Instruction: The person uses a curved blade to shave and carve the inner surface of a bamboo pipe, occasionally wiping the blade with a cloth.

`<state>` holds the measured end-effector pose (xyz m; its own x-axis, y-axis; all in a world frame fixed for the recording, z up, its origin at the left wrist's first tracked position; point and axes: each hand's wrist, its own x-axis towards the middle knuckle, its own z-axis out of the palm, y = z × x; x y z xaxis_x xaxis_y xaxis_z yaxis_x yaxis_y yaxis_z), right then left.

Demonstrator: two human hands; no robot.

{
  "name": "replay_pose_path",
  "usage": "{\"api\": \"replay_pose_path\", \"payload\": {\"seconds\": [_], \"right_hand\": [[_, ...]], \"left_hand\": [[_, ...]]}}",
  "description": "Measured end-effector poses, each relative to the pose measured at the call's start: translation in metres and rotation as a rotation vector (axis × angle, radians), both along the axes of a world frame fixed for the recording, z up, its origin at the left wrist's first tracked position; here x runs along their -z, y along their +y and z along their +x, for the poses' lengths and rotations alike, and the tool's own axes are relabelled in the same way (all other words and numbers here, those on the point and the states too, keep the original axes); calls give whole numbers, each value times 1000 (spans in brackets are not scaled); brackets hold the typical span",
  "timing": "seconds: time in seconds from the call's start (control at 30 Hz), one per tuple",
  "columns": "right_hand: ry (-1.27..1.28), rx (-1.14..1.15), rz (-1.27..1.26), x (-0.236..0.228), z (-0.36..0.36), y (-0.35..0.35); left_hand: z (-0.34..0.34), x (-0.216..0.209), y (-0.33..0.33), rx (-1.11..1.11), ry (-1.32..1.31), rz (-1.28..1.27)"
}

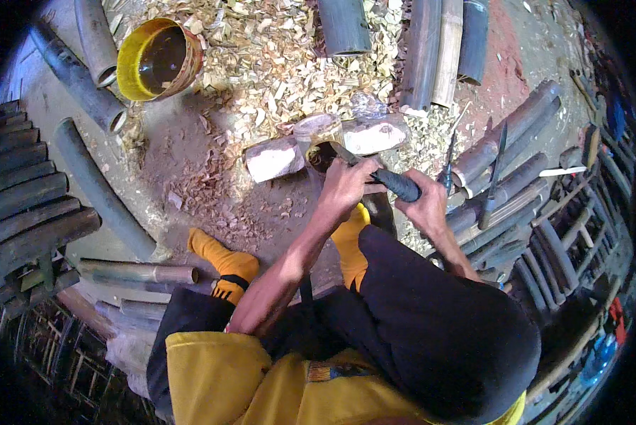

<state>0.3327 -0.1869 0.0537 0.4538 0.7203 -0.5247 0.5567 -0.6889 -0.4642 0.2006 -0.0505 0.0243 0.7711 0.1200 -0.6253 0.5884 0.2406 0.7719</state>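
left hand [343, 185] clenched on blade [346, 154] over bamboo stub [323, 152], right hand [424, 205] gripping dark handle [397, 184]

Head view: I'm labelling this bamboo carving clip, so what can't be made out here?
- Blade tip of the knife: head view, hidden inside the bamboo piece and behind the left hand.
- Handle end: head view, covered by the right hand.
- Yellow bucket contents: head view, dark, unclear.

One yellow bucket [159, 60], two pale wood blocks [274, 159], two hands [343, 185], two orange socks [222, 256]
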Motion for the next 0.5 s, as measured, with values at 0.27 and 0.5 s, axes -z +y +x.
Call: {"api": "replay_pose_path", "payload": {"seconds": [0.27, 0.5], "right_hand": [[-385, -1051, 167, -35, 56, 134], [-448, -986, 401, -31, 45, 127]], "left_hand": [[-2, 15, -25, -1275, -449, -1025], [-9, 15, -18, -1377, -317, -1208]]}}
